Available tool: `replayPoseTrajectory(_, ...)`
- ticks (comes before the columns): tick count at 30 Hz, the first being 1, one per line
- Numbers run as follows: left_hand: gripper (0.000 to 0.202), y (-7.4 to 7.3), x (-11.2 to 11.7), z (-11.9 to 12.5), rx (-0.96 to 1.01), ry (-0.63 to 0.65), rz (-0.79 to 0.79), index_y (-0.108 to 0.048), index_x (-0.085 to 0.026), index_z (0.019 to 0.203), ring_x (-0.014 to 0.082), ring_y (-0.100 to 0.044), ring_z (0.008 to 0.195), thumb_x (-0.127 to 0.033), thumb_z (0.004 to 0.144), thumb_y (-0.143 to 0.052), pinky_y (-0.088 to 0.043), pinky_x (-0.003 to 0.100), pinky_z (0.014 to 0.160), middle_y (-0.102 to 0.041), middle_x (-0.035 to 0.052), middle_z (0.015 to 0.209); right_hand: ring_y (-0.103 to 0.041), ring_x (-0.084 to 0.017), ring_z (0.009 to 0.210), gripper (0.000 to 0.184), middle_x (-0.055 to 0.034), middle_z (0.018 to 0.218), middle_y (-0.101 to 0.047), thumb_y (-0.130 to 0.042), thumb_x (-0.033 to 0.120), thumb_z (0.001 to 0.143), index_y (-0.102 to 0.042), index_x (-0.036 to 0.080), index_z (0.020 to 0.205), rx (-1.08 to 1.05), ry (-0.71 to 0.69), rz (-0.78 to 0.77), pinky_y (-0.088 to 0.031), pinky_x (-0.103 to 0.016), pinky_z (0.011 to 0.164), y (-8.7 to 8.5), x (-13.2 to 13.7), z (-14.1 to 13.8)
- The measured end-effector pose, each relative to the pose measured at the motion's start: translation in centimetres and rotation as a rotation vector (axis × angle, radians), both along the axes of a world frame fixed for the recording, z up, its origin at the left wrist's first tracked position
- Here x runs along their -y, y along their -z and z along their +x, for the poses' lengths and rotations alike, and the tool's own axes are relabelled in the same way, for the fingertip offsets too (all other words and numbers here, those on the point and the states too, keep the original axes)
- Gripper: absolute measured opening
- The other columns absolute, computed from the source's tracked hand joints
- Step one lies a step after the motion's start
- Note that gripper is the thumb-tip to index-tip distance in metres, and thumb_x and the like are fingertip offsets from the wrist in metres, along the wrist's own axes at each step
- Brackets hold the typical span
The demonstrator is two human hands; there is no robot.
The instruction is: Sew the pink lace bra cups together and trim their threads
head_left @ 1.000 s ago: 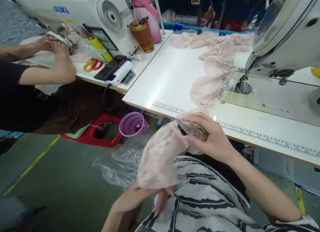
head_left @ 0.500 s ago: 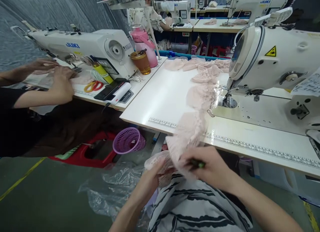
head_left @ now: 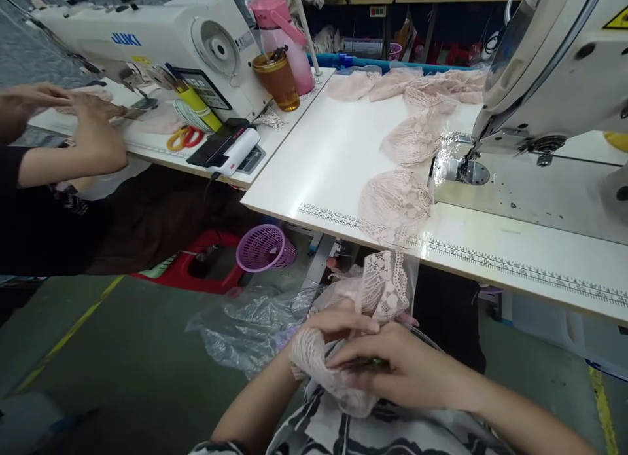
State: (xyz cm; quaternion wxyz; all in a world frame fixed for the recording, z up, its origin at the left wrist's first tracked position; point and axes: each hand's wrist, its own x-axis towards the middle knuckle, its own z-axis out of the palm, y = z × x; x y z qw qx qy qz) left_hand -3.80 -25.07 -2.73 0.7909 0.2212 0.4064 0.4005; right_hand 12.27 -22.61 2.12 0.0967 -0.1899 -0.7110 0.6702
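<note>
pink lace [head_left: 385, 285]: where is it lying in the head view?

it is hanging from the person's own two hands, just off the front edge of the bench [head_left: 318, 157], over the striped clothing [head_left: 324, 432]. one patterned stretch is reaching up toward that edge, and a curled part is drooping on the near side, by the left wrist.

what are the hands doing?

the left hand [head_left: 336, 321] is grasping the lace from behind, its fingers spreading across the fabric. the right hand [head_left: 400, 366] is pinching the curled part between thumb and fingers; something small and green is peeping out there, mostly hidden, so i cannot tell what it is.

and on the bench?

more lace pieces [head_left: 395, 203] are running in a line from the front edge to the far edge, left of the sewing machine [head_left: 549, 82]. i cannot tell whether the held part is joining them. a printed ruler is following the front edge.

anything further left?

a co-worker's hands are working at the neighbouring bench [head_left: 308, 100]. scissors [head_left: 184, 139] are lying near its front edge, and a cup [head_left: 279, 78] and a pink jug [head_left: 277, 36] are standing toward its far right corner.
</note>
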Motion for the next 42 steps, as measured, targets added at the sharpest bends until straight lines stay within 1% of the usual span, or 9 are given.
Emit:
replayPoseTrajectory(2,0.027,0.9,-0.1,0.0,-0.041,0.115,-0.012,-0.074,-0.017,0.086,0.0257,-0.068,0.091,-0.023,0.061,-0.082,-0.053,0.035,0.084,-0.073,0.0053,0.083,-0.065,-0.015,0.094,0.031,-0.0019,0.107,-0.07,-0.063,0.032,0.087,-0.068,0.027,0.117,-0.024,0.017,-0.005,-0.047,-0.023,0.081,-0.7,-0.3,1.4)
replayPoseTrajectory(5,0.034,2.3,0.4,-0.1,-0.076,0.147,-0.091,-0.072,-0.012,0.086,0.0202,-0.067,0.079,-0.024,0.056,-0.085,-0.053,0.029,0.075,-0.072,0.0055,0.081,-0.059,-0.014,0.081,0.034,-0.003,0.096,-0.066,-0.059,0.046,0.089,-0.067,0.028,0.117,-0.034,0.208,-0.024,-0.044,-0.023,0.069,-0.9,-1.2,4.3)
replayPoseTrajectory(10,0.035,2.6,2.7,-0.5,0.008,0.206,-0.123,-0.069,-0.011,0.091,0.0171,-0.066,0.067,-0.03,0.065,-0.082,-0.052,0.029,0.072,-0.07,0.0046,0.07,-0.049,-0.014,0.073,0.042,-0.0016,0.075,-0.052,-0.034,0.049,0.099,-0.062,0.021,0.114,0.213,0.529,-0.062,-0.037,-0.027,0.068,2.8,-3.0,7.7)
replayPoseTrajectory(14,0.035,2.7,3.9,-0.8,0.014,0.235,-0.075,-0.069,-0.011,0.102,0.013,-0.06,0.05,-0.037,0.079,-0.072,-0.05,0.026,0.063,-0.064,0.0004,0.055,-0.045,-0.013,0.072,0.041,-0.0016,0.076,-0.052,-0.038,0.051,0.098,-0.059,0.018,0.083,0.296,0.46,-0.09,-0.034,-0.027,0.066,7.0,-3.5,7.4)
replayPoseTrajectory(18,0.037,3.2,4.3,-1.0,0.006,0.253,-0.075,-0.068,-0.012,0.104,0.0076,-0.049,0.039,-0.039,0.079,-0.072,-0.043,0.022,0.047,-0.061,-0.002,0.057,-0.045,-0.013,0.073,0.04,-0.0012,0.077,-0.054,-0.042,0.049,0.096,-0.056,0.018,0.076,0.194,0.424,-0.154,-0.035,-0.027,0.067,8.8,-3.7,5.9)
replayPoseTrajectory(24,0.04,3.1,4.4,-0.9,0.008,0.249,-0.087,-0.067,-0.011,0.102,0.0066,-0.048,0.041,-0.041,0.077,-0.073,-0.04,0.02,0.043,-0.058,-0.0026,0.061,-0.047,-0.013,0.07,0.038,-0.0026,0.077,-0.059,-0.05,0.05,0.092,-0.064,0.017,0.079,0.092,0.418,-0.171,-0.038,-0.028,0.067,8.7,-4.2,4.7)
replayPoseTrajectory(28,0.039,3.4,4.6,-1.1,0.002,0.253,-0.072,-0.068,-0.011,0.102,0.0054,-0.046,0.04,-0.041,0.078,-0.072,-0.038,0.018,0.042,-0.057,-0.0024,0.06,-0.044,-0.012,0.064,0.042,-0.001,0.067,-0.054,-0.055,0.052,0.088,-0.058,0.017,0.066,0.114,0.433,-0.171,-0.039,-0.029,0.069,8.4,-4.3,4.8)
replayPoseTrajectory(34,0.04,3.6,4.7,-1.4,0.021,0.271,-0.04,-0.07,-0.013,0.103,0.0038,-0.045,0.04,-0.044,0.079,-0.072,-0.037,0.016,0.041,-0.056,-0.0021,0.062,-0.041,-0.012,0.063,0.037,0.0004,0.065,-0.048,-0.056,0.049,0.089,-0.061,0.018,0.07,0.107,0.405,-0.185,-0.039,-0.029,0.069,8.0,-4.4,5.3)
replayPoseTrajectory(42,0.037,3.7,4.7,-1.4,0.016,0.292,-0.027,-0.07,-0.013,0.104,0.0033,-0.044,0.04,-0.041,0.08,-0.071,-0.037,0.016,0.041,-0.057,-0.0019,0.062,-0.037,-0.011,0.064,0.041,0.001,0.064,-0.043,-0.053,0.049,0.091,-0.059,0.016,0.068,0.038,0.345,-0.23,-0.031,-0.028,0.062,7.1,-4.8,4.4)
